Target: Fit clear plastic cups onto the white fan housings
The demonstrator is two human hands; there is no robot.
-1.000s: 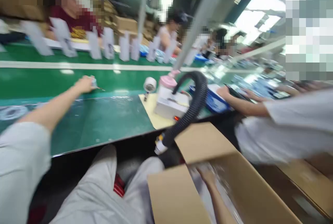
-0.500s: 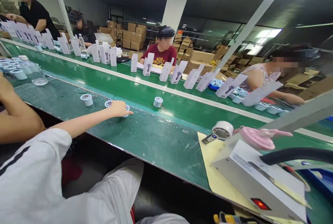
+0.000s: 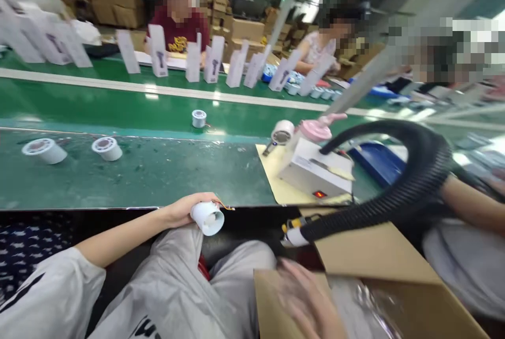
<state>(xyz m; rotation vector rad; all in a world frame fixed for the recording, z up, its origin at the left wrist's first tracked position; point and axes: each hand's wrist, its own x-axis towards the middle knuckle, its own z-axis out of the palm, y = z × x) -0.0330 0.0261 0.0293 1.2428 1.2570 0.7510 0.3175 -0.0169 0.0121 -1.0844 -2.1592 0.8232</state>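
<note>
Over my lap, just off the bench edge, my left hand (image 3: 186,209) is closed around a white cylindrical fan housing (image 3: 209,219). Its hollow end faces toward me and to the right, and thin wires stick out at the top. My right hand (image 3: 305,299) is smeared by motion at the left flap of an open cardboard box (image 3: 355,252); whether it holds anything does not show. Clear plastic (image 3: 374,302) lies inside that box. Two more white housings, one on the far left (image 3: 44,151) and another beside it (image 3: 107,149), lie on the green bench.
A grey box-shaped device (image 3: 319,171) with a lit red switch stands on yellow card. A black corrugated hose (image 3: 394,197) arches over to the cardboard box. Another housing (image 3: 199,118) sits on the green belt. Upright white cartons (image 3: 159,58) line the far side, where co-workers sit.
My left hand has left the bench and come back over my lap with a fan housing. The view has swung right, bringing my right hand and the cardboard box into sight.
</note>
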